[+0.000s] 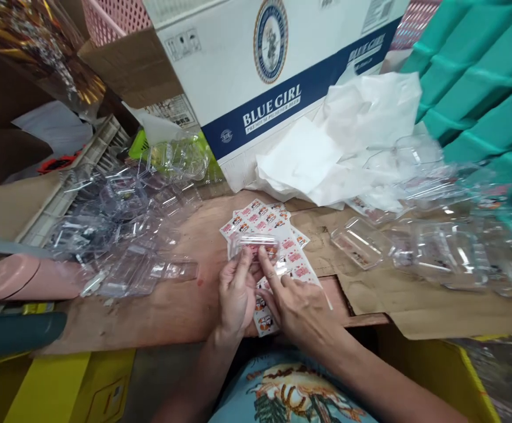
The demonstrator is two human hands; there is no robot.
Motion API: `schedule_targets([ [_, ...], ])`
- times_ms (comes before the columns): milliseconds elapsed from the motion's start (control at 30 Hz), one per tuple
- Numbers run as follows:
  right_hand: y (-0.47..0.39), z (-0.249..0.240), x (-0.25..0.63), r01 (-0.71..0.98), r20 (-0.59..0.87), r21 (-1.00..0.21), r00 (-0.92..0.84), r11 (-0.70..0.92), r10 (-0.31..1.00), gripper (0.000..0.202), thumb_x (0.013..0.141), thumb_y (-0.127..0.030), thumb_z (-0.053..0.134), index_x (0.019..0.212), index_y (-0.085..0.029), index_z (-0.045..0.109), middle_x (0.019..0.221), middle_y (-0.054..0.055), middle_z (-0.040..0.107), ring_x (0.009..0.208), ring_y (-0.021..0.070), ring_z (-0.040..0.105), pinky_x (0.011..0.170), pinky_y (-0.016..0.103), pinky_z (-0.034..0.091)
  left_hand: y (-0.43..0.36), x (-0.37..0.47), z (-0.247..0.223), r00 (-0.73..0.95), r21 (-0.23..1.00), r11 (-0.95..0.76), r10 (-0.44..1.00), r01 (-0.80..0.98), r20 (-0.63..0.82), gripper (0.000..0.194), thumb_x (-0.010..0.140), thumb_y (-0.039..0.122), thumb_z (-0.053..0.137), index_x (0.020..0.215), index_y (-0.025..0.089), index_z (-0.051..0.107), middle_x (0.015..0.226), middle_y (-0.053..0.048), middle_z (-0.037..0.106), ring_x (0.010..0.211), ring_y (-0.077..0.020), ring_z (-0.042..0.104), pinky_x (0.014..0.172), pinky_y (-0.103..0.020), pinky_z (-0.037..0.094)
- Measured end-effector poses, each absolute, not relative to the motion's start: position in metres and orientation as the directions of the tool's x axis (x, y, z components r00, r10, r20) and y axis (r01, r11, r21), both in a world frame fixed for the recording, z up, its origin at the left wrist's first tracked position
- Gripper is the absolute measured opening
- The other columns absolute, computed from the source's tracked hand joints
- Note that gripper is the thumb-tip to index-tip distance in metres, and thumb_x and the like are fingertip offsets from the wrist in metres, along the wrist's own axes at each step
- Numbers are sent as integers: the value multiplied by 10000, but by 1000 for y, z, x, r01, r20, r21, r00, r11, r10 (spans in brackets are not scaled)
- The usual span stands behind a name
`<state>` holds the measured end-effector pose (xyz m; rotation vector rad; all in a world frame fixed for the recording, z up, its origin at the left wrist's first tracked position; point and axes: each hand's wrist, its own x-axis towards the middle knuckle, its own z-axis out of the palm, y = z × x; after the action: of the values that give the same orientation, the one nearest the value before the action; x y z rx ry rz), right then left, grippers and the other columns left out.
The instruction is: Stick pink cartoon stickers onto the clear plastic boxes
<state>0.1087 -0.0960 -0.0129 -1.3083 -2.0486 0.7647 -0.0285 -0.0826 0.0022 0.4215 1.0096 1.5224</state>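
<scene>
A small clear plastic box [256, 238] is held up over the middle of the workbench, with a printed sticker showing on it. My left hand [235, 295] is closed around its near left side, the thumb on top. My right hand [297, 301] is closed at its near right side, with the index fingertip pressed on the sticker; the other fingers are curled and partly hidden. Beneath the box and hands lie sticker sheets [299, 262] with orange-and-black pictures and pink lettering, fanned over one another.
Loose clear plastic cases [124, 223] pile up at left beside a pink bottle [31, 277]. More cases [445, 252], some bearing stickers, lie at right on brown cardboard [370, 299]. White sheets [309, 155] lean near a beer carton [221, 76]. Teal trays [480, 82] stand far right.
</scene>
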Motion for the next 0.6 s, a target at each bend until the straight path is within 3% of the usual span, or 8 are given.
schedule_targets([
  [67, -89, -4, 114, 599, 221, -698, -341, 392, 914, 634, 957, -429, 557, 1541, -261, 375, 1011, 148, 677, 878, 299, 612, 791, 426, 515, -86, -27, 9, -167, 768, 108, 948, -631, -271, 183, 797, 341, 779, 888, 183, 768, 948, -52, 790, 986, -237, 734, 960, -410, 567],
  [133, -78, 12, 124, 500, 298, -744, -345, 443, 890, 738, 928, -453, 616, 1565, -267, 294, 1253, 147, 623, 1105, 317, 583, 931, 458, 499, -90, -25, 16, -34, 772, 159, 973, -615, -228, 185, 838, 356, 739, 920, 196, 781, 977, -66, 789, 1009, -249, 728, 959, -421, 569],
  [233, -50, 41, 163, 421, 418, -749, -300, 512, 857, 591, 941, -429, 609, 1480, -269, 426, 1289, 116, 612, 1111, 251, 602, 946, 401, 505, -96, -29, 22, 155, 857, 172, 982, -486, -109, 302, 890, 409, 668, 1103, 213, 757, 1127, -109, 756, 1099, -277, 696, 971, -440, 563],
  [300, -20, 56, 209, 627, 577, -603, -83, 492, 813, 488, 933, -417, 617, 1373, -214, 556, 1159, 134, 658, 1007, 244, 620, 911, 402, 494, -99, -39, 18, 129, 951, 78, 991, -299, -40, 399, 894, 385, 667, 1267, 243, 675, 1265, -112, 699, 1171, -277, 661, 1010, -442, 540],
  [367, 17, 62, 260, 869, 709, -410, 111, 279, 696, 663, 835, -473, 719, 1368, -109, 568, 1136, 202, 648, 1043, 299, 585, 927, 441, 461, -101, -53, 6, 13, 999, -54, 998, -4, 54, 451, 886, 335, 681, 1328, 266, 626, 1336, -100, 654, 1204, -260, 640, 1066, -436, 501],
  [433, 51, 61, 301, 953, 654, -300, 182, 31, 734, 735, 822, -486, 729, 1394, -65, 544, 1158, 252, 629, 1126, 338, 541, 953, 465, 431, -103, -66, -13, -21, 937, -156, 985, 312, 171, 432, 884, 316, 676, 1310, 258, 637, 1344, -100, 641, 1222, -257, 622, 1107, -441, 463],
  [500, 66, 55, 314, 983, 620, -174, 150, -52, 770, 689, 861, -480, 687, 1389, -57, 558, 1314, 310, 534, 1255, 392, 450, 1020, 526, 362, -105, -72, -34, 66, 814, -227, 971, 535, 228, 431, 889, 309, 659, 1312, 231, 629, 1381, -125, 603, 1301, -284, 556, 1142, -481, 419],
  [600, 49, 40, 272, 969, 624, -160, -48, 187, 780, 546, 937, -436, 587, 1359, -90, 578, 1395, 272, 475, 1290, 378, 422, 1051, 520, 349, -109, -69, -57, 190, 669, -304, 952, 678, 240, 447, 910, 277, 613, 1349, 209, 576, 1495, -150, 483, 1448, -311, 376, 1185, -545, 341],
])
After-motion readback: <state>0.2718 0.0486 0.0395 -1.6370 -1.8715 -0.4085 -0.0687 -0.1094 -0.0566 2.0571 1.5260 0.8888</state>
